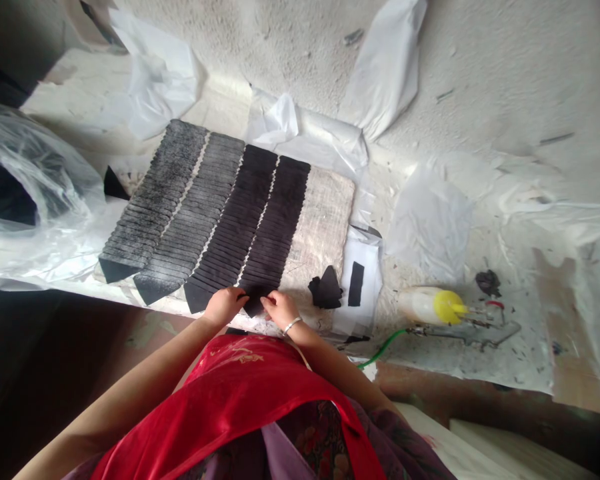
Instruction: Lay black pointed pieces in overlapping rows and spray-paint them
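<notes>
Four columns of overlapping thin black pieces, perhaps cloth, lie on a pale woven mat (325,213). The two left columns carry a greyish, speckled coating; the two right ones are plain black. At the near end of the rightmost column (275,233), a black piece with a pointed lower tip (254,303) lies between my hands. My left hand (224,307) pinches its left edge, and my right hand (281,311) has thumb and fingers closed at its right edge. Right of my right hand rests a small stack of loose black pieces (326,289).
A white sheet (367,273) bears a black rectangle (356,284). Farther right lie a spray gun with a yellow-capped cup (449,307), a green hose (385,348) and a dark crumpled lump (488,283). Clear plastic (75,180) bulges at left; a rough wall (480,80) stands behind.
</notes>
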Motion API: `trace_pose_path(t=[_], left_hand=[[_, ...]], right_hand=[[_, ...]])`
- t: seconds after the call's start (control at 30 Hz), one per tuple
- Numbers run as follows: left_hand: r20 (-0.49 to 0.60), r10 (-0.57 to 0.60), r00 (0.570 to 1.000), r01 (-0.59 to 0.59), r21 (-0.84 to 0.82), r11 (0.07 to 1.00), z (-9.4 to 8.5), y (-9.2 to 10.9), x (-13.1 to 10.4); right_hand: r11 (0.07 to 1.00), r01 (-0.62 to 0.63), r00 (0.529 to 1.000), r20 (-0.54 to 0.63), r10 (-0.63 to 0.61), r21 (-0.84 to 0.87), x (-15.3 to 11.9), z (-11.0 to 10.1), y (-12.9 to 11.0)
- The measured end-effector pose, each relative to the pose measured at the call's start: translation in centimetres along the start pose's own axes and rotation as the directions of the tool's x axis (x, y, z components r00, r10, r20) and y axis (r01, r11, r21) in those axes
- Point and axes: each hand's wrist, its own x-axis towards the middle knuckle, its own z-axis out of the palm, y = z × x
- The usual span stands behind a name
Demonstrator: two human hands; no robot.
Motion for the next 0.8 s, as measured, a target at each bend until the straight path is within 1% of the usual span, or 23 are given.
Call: trace_pose_path(t=[0.07,0.2,0.37,0.47,0.63,0.8], left_hand=[[-0.002,-0.002,1.0,0.002,0.019,1.0,-0.1,-0.1,0.2],[-0.028,-0.069,0.997,0.071,0.059,0.996,0.2,-0.5,0.4],[-0.044,-0.116,0.992,0.12,0.096,0.988,0.5,-0.5,0.5],[-0.038,-0.126,0.991,0.129,0.104,0.986,0.4,-0.4,0.6],[-0.026,-0.121,0.992,0.123,0.112,0.986,0.4,-0.3,0.7],[-0.022,-0.152,0.988,0.153,0.176,0.972,0.2,-0.3,0.9]], right_hand=[[0.997,-0.007,1.0,-0.022,0.005,-0.077,0.2,0.0,0.1],[0.962,-0.009,0.995,-0.094,-0.017,-0.275,0.6,0.0,0.5],[0.904,-0.023,0.991,-0.129,-0.035,-0.427,0.8,-0.1,0.8],[0.88,-0.026,0.992,-0.122,-0.036,-0.475,0.8,-0.2,0.7],[0.863,-0.024,0.995,-0.098,-0.031,-0.505,0.8,-0.3,0.7],[0.835,-0.022,0.997,-0.079,-0.025,-0.549,1.3,-0.1,0.7]])
